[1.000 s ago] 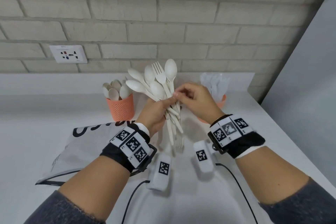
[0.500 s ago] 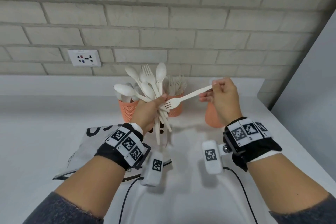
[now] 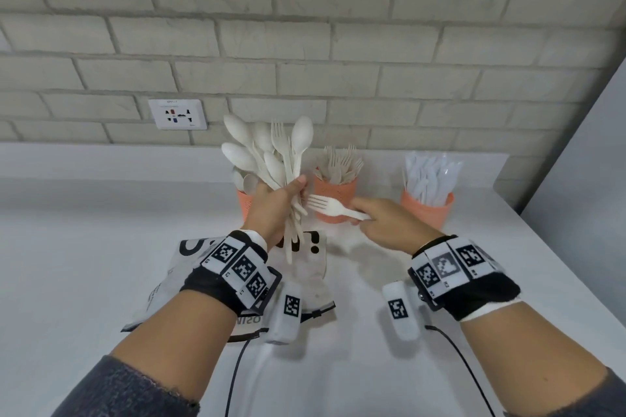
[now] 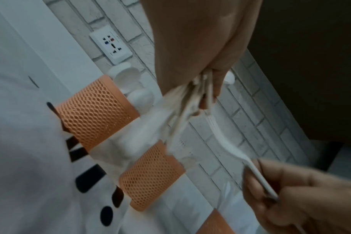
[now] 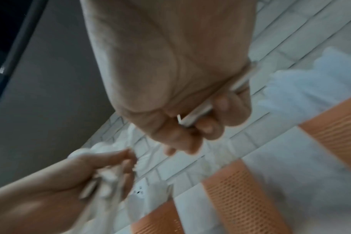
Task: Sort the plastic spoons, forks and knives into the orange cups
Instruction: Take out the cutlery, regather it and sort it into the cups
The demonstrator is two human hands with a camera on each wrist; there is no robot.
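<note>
My left hand (image 3: 277, 203) grips a fanned bunch of cream spoons and forks (image 3: 271, 152), held upright in front of the left orange cup (image 3: 244, 205), which holds spoons. My right hand (image 3: 382, 223) pinches the handle of a single cream fork (image 3: 330, 206), tines pointing left, low in front of the middle orange cup (image 3: 333, 191) full of forks. The right orange cup (image 3: 427, 210) holds clear white knives. In the left wrist view the fork (image 4: 226, 142) runs from the bunch (image 4: 186, 101) to my right hand (image 4: 287, 190). The right wrist view shows the fork's handle (image 5: 198, 112) in curled fingers.
A white plastic bag with black lettering (image 3: 189, 267) lies flat on the white counter under my left wrist. A wall socket (image 3: 178, 113) sits on the brick wall behind. A grey panel (image 3: 582, 186) bounds the counter on the right. Cables trail from both wrists.
My right hand pulled one fork out of the bunch, lifted it to the right, then brought it down and left in front of the middle cup. The view tilted up and shows all cups.
</note>
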